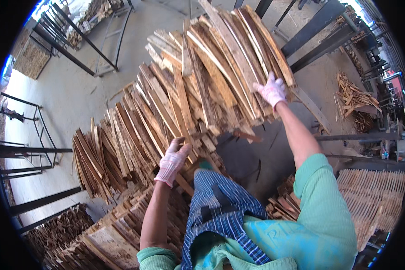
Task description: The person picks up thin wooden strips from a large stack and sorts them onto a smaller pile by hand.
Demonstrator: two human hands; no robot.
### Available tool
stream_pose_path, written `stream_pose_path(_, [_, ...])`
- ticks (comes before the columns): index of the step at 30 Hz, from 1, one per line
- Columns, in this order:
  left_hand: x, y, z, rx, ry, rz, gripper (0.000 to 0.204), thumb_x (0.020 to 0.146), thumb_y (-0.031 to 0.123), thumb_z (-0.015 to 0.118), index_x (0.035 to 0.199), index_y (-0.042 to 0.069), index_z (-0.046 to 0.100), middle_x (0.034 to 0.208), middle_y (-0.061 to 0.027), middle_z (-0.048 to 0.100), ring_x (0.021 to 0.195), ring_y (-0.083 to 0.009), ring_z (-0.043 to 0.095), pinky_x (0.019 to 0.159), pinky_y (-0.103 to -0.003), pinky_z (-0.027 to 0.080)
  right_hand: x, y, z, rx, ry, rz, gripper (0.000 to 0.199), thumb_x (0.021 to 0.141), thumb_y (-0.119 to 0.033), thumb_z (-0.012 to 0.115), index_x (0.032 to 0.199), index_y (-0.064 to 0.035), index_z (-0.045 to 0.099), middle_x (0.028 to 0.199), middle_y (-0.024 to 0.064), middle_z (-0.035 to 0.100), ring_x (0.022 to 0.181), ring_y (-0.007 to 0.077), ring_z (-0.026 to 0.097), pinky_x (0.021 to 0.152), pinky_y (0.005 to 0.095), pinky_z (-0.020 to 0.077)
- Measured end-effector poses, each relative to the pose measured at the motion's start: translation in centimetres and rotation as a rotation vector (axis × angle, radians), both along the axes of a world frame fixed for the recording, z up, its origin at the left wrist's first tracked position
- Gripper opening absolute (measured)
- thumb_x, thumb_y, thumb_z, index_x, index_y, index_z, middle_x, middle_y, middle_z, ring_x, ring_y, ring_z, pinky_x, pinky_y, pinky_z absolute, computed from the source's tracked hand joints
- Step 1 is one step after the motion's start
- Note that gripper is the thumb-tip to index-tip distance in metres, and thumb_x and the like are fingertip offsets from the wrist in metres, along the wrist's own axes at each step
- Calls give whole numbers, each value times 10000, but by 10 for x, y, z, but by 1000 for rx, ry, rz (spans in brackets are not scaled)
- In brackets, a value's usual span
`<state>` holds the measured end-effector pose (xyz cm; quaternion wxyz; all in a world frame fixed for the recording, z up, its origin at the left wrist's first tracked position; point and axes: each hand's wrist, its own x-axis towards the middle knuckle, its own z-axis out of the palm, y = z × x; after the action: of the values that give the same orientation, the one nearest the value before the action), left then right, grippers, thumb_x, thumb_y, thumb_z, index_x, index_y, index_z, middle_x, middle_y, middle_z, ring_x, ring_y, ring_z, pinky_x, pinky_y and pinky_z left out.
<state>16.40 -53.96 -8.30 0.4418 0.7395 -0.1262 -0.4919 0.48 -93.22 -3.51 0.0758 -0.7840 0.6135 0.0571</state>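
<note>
My right hand [272, 91], in a pale pink-and-white glove, lies on the near ends of long wooden strips [238, 54] at the right of the pile. Its fingers are spread, with the thumb pointing left. Lower and to the left, my left hand [173, 160], also gloved, curls its fingers over the near end of a wooden strip [191, 155]. Those fingertips look dark. Between and beyond both hands, rough brown and pale strips lie side by side in uneven layers. What is under my palms is hidden.
More strips [94, 157] fan out at the left, above stacked wood [117, 238]. Dark metal posts [315, 31] rise at the upper right. Slatted wood [369, 198] stands at the lower right, and a loose heap of strips [353, 96] lies on the floor.
</note>
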Motion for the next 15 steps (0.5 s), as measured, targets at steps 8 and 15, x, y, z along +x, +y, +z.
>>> stream_pose_path(8, [113,-220,-21,145,-695,36,645,940,430,591,1471,91,452,1422,-291,470,1271,-442,538,1033,-469,474,-21,-10,-29,-127,-82,36,994,813,-663,680,1545,-98,316,1378,271,415,1277,479,418,1052,601,370])
stream_pose_path(15, [190,-279,-120,-127,33,295,389,996,414,564,1271,140,563,957,-80,620,739,-198,657,578,-359,558,-2,-10,-24,-97,-71,91,1041,795,-622,723,1564,-92,263,1524,280,297,1370,507,337,1147,601,292])
